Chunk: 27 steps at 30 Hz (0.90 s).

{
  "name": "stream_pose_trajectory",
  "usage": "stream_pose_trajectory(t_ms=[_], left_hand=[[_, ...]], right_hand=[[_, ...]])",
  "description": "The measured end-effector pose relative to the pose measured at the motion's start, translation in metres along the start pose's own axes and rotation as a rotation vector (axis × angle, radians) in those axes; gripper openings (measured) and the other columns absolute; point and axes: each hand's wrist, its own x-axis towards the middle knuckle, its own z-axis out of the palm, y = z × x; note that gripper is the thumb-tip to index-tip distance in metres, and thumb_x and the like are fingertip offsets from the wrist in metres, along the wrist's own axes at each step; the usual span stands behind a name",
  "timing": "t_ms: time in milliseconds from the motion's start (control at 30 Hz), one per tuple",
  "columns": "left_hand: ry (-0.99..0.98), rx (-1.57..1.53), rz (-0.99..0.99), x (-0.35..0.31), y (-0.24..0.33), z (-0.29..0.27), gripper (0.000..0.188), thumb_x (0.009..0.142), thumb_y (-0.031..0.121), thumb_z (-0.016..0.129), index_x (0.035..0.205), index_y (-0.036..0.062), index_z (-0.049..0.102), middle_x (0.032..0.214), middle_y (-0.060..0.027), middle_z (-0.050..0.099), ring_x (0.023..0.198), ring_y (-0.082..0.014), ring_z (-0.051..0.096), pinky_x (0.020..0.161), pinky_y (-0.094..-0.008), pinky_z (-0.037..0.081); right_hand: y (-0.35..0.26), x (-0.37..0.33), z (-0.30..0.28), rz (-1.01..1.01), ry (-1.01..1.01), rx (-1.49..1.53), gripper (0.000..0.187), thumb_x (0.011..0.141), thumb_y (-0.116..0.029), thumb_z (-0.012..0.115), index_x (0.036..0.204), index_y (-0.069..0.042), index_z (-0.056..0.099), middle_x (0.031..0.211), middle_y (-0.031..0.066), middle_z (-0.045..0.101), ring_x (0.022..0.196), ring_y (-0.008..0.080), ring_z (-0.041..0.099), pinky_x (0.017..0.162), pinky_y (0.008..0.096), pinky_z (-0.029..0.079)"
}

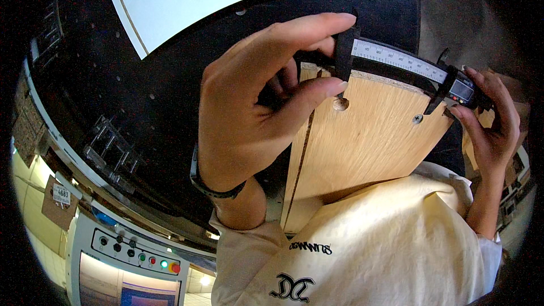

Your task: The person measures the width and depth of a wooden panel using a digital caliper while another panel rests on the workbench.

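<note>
A digital caliper with a pale marked scale lies across the far edge of a light wood-grain panel. Thumb and fingers of my left hand pinch the caliper's fixed jaw, next to a round drilled hole in the panel. At the other end my right hand grips the sliding part with its small display. That jaw's tip is close to a screw head near the panel's right side. The panel's near end meets my pale shirt, and a dark groove runs along its left side.
A white board rests on the dark, dotted work surface at the far left. A machine control panel with coloured buttons and a screen stands at lower left. Metal rails run along the left side.
</note>
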Motion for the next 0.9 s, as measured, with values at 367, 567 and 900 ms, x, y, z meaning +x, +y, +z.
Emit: stream_pose_trajectory(t_ms=[367, 567, 900], left_hand=[[0.019, 0.06, 0.011, -0.001, 0.002, 0.001, 0.059, 0.067, -0.005, 0.082, 0.123, 0.007, 0.068, 0.102, -0.0018, 0.071, 0.065, -0.0025, 0.046, 0.058, -0.016, 0.038], [-0.004, 0.05, -0.072, 0.0, 0.008, -0.002, 0.059, 0.067, -0.005, 0.083, 0.123, 0.0083, 0.068, 0.101, -0.0015, 0.071, 0.064, -0.0028, 0.047, 0.058, -0.0161, 0.039], [0.003, 0.098, -0.083, -0.004, 0.009, -0.003, 0.055, 0.071, 0.002, 0.083, 0.123, 0.0089, 0.067, 0.101, -0.003, 0.072, 0.071, -0.0045, 0.054, 0.066, -0.0185, 0.045]], right_hand=[[-0.005, 0.003, 0.005, 0.011, 0.026, 0.039, 0.058, 0.066, -0.006, 0.087, 0.118, 0.004, 0.063, 0.118, 0.0189, 0.069, 0.111, 0.03, 0.066, 0.097, 0.0394, 0.051], [-0.001, 0.003, 0.004, -0.04, 0.035, 0.024, 0.059, 0.064, -0.01, 0.088, 0.116, 0.004, 0.064, 0.116, 0.0184, 0.07, 0.109, 0.0296, 0.067, 0.095, 0.0387, 0.052], [-0.008, 0.008, 0.008, -0.081, 0.049, 0.082, 0.052, 0.065, -0.009, 0.088, 0.11, 0.003, 0.065, 0.109, 0.0153, 0.072, 0.103, 0.0277, 0.069, 0.089, 0.0352, 0.054]])
